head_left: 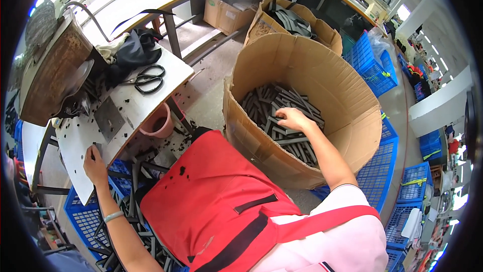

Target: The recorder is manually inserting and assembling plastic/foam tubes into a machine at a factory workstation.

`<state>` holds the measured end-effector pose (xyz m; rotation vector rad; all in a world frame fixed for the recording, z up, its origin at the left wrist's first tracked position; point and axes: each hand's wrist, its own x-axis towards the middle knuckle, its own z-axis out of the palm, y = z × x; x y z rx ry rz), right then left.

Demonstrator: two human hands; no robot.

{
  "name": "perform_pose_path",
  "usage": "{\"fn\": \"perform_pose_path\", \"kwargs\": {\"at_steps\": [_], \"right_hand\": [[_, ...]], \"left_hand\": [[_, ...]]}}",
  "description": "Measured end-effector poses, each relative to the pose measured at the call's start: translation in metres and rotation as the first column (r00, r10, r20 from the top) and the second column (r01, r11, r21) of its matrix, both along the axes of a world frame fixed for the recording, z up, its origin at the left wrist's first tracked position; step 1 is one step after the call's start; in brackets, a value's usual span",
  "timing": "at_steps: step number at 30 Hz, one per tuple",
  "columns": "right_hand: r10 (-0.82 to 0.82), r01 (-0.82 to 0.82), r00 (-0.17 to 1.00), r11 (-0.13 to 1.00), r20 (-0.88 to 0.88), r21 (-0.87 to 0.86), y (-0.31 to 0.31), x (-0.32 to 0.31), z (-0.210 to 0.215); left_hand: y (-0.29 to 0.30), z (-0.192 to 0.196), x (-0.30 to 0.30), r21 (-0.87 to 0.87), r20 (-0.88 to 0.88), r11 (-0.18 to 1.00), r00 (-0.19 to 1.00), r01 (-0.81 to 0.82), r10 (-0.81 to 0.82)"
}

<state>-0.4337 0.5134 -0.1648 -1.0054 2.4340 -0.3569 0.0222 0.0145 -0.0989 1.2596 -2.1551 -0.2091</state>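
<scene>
Apron: a red apron with black straps, nearest the camera, covers the lap between both forearms.
Box: a big open cardboard box stands on the floor to the person's right, its bottom piled with dark grey strips.
Bench: a white bench lies to the left, with black scissors near its far edge and a grey square plate mid-surface.
Right hand: the right hand is down in the box, fingers curled on top of the pile; whether it has closed on a strip I cannot tell.
Strip direction: the strips lie directly under and beyond the right hand, long axes mostly running away from the person; this hand is far nearer.
Left hand: the left hand rests at the bench's near edge, fingers bent, touching a small dark piece.
</scene>
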Motion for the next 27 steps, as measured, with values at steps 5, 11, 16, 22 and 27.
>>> {"fn": "perform_pose_path", "kwargs": {"at_steps": [5, 11, 16, 22, 27], "right_hand": [[0.154, -0.261, 0.960, 0.799, -0.235, -0.541, -0.079, 0.081, 0.056], [0.521, -0.366, 0.851, 0.682, 0.069, -0.633, -0.140, 0.217, 0.041], [0.753, -0.143, 0.507, 0.554, 0.420, -0.820, -0.162, 0.321, -0.048], [0.815, -0.112, 0.332, 0.534, 0.475, -0.838, -0.165, 0.332, -0.068], [0.732, 0.021, 0.450, 0.565, 0.512, -0.825, -0.166, 0.317, -0.039]], "left_hand": [[0.000, -0.002, 0.008, 0.005, -0.054, 0.999, 0.998, 0.039, -0.038], [0.127, 0.008, -0.026, 0.430, -0.463, 0.831, 0.876, 0.354, -0.134], [0.254, -0.009, -0.060, 0.440, -0.540, 0.608, 0.736, 0.661, -0.409], [0.275, -0.024, -0.049, 0.422, -0.412, 0.610, 0.741, 0.671, -0.530], [0.244, -0.022, -0.037, 0.394, -0.336, 0.678, 0.784, 0.620, -0.522]]}}
